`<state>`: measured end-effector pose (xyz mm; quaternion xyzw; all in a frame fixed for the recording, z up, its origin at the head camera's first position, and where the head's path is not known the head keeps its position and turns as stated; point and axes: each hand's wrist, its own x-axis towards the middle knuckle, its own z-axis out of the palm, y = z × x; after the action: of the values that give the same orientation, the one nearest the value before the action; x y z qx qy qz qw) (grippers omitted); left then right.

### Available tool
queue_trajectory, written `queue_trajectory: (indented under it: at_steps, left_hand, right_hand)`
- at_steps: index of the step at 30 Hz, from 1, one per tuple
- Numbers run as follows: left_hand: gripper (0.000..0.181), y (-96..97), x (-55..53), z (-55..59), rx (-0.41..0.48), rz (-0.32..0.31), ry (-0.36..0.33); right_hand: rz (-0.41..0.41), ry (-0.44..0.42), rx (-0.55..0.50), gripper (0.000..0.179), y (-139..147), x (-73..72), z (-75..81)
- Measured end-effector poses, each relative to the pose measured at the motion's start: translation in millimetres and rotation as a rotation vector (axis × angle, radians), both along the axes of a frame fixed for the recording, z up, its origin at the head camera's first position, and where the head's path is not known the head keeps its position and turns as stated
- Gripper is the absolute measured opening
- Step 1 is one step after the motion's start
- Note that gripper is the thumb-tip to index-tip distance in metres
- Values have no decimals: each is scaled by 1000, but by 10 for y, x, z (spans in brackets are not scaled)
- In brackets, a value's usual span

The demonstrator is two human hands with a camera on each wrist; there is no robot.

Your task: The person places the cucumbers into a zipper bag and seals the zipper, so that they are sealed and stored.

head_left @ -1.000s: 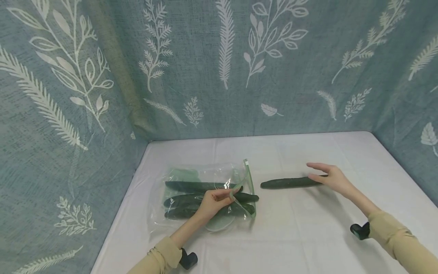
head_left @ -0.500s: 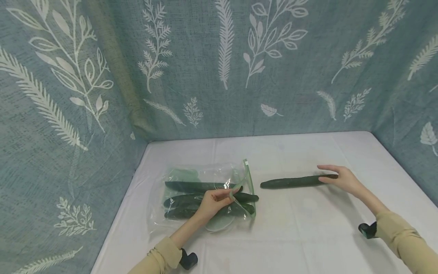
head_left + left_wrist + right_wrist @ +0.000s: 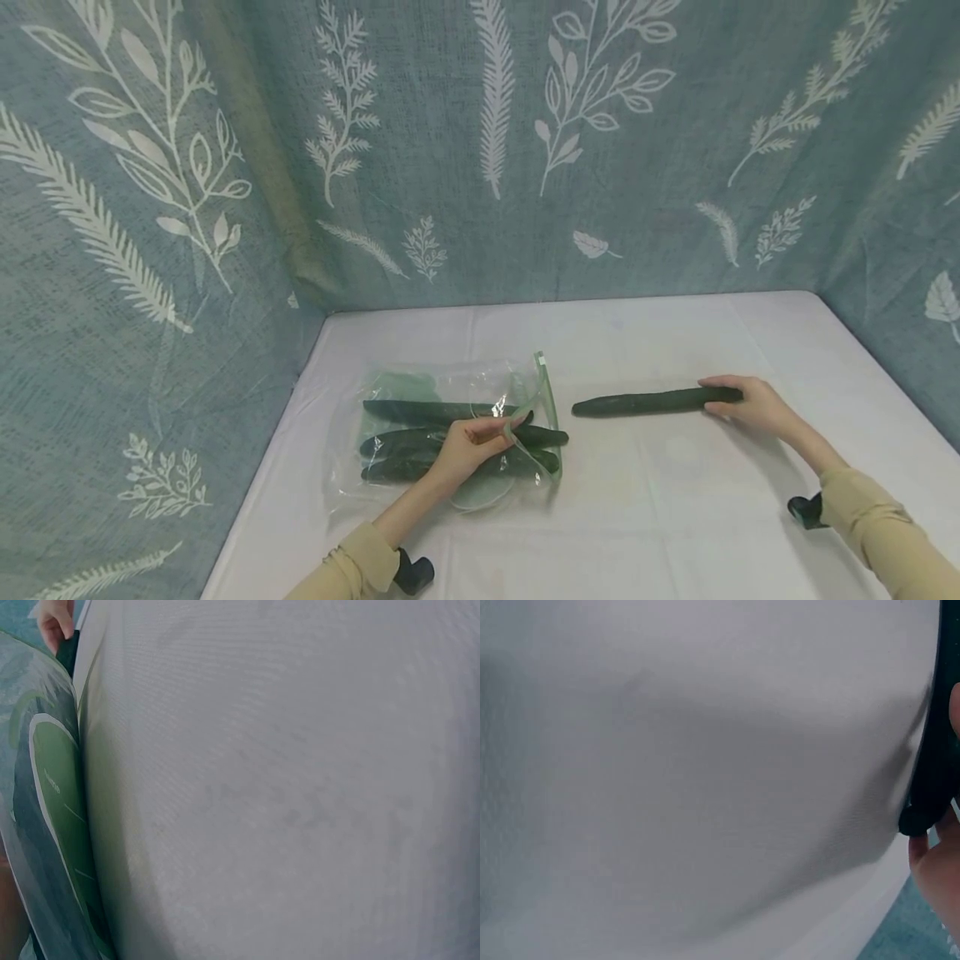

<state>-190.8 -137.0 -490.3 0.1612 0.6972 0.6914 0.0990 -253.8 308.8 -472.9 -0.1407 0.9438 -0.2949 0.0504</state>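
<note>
My left hand (image 3: 471, 446) pinches the opening edge of a clear zip bag (image 3: 348, 467) with a green zip strip. Inside the bag lie three dark green cucumbers (image 3: 420, 411), side by side, their right ends near the mouth. To the right of the bag, another cucumber (image 3: 637, 404) lies across the white cloth, its left end pointing at the bag's opening. My right hand (image 3: 753, 407) grips this cucumber's right end between thumb and fingers. In the right wrist view, that cucumber (image 3: 934, 750) runs along the right edge with the fingers against it.
A white cloth (image 3: 675, 517) covers the table. Blue-green curtains (image 3: 525, 233) with white leaf prints hang behind it and at both sides. Dark wrist-worn devices (image 3: 807, 511) sit under both cuffs. The bag carries a green printed label (image 3: 60, 772).
My right hand moved rightward along the loose cucumber to its far end, and its fingers have closed on it. My left hand stays at the bag's edge.
</note>
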Motion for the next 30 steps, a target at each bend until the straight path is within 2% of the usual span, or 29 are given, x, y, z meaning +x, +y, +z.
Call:
queue_trajectory:
  at_steps: [14,19,30]
  left_hand:
    - [39,19,26,13,3,13,5]
    - [40,23,34,35,10,18,-13]
    - [41,39,20,34,16,7,-21]
  right_hand:
    - [-4,121,-43,44,14,35,-133]
    - [-6,166,-62,41,-2,56,-150]
    - [-4,182,-67,38,9,74,-144]
